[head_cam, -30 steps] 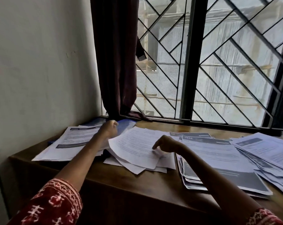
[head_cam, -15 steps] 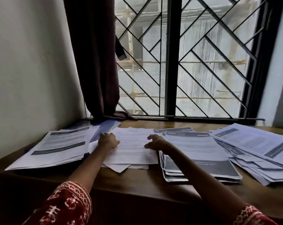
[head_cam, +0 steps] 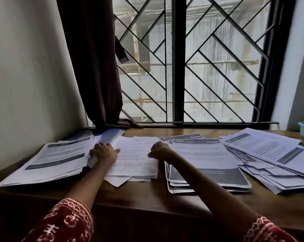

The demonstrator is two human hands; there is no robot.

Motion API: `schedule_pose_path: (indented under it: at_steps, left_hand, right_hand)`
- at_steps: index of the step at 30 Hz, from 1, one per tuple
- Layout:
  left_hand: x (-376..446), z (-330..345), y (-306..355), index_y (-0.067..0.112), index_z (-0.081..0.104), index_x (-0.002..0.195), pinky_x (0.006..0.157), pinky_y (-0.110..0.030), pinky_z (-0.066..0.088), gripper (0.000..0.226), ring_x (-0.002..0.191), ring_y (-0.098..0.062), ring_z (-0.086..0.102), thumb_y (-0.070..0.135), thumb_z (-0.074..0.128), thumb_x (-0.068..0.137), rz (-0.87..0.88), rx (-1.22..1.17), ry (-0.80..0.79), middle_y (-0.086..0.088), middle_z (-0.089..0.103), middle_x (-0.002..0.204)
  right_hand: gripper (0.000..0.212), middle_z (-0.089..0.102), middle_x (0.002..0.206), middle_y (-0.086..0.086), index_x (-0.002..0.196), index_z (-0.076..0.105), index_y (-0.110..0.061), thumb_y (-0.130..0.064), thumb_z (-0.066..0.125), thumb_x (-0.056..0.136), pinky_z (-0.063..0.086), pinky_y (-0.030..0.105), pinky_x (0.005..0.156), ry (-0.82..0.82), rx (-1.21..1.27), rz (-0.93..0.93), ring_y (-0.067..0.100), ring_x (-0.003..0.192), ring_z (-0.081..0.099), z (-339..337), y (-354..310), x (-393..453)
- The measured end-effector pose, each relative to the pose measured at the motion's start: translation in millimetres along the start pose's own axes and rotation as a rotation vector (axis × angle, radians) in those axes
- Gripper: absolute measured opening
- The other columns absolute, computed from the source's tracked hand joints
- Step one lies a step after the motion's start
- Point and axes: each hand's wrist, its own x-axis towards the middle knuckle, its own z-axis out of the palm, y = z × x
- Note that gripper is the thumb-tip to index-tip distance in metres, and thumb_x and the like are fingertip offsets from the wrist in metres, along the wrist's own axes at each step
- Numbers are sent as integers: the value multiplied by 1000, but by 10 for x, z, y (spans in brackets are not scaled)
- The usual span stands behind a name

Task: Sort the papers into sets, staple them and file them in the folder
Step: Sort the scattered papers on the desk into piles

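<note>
Both hands are down on the middle stack of papers (head_cam: 135, 154), which lies on the wooden surface (head_cam: 147, 194) with its long axis running away toward the window (head_cam: 191, 67). Left hand (head_cam: 105, 151) rests flat on the stack's left edge, fingers loose, gripping nothing. Right hand (head_cam: 159, 151) sits at the right edge, fingers curled under; whether that grip has a sheet, I cannot tell. More stacks lie left (head_cam: 55, 158) and right (head_cam: 205, 159)
</note>
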Motion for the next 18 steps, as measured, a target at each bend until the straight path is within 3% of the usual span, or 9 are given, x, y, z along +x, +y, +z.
schedule_pose_path:
  at_steps: [5,9,13,18]
  left_hand:
    - [38,-61,21,13,29,143,109,-55,20,64,135,-34,26,56,28,95,-48,24,-3,-16,29,147]
    - [66,-36,8,11,32,142,104,-40,35,60,132,-31,32,50,33,97,-38,-52,-12,-14,33,146]
    - [52,-101,75,13,34,142,102,-41,36,51,133,-31,34,40,33,100,-18,-15,-52,-12,33,148]
    - [59,-48,111,12,29,144,104,-42,34,58,132,-29,29,47,31,98,-45,22,-58,-13,28,147]
  right_hand:
    - [46,49,136,14,129,51,-2,-21,60,88,39,27,98,-26,-37,-2,28,125,45,82,-32,-5]
    - [47,49,136,15,130,48,-2,-20,59,88,39,28,99,2,-41,0,28,126,45,116,-66,34]
    - [50,47,138,15,132,45,-2,-18,58,87,38,28,101,37,8,16,29,128,43,103,-76,64]
    - [47,48,137,13,131,47,-5,-13,58,86,36,24,100,119,164,-22,25,127,44,67,-32,64]
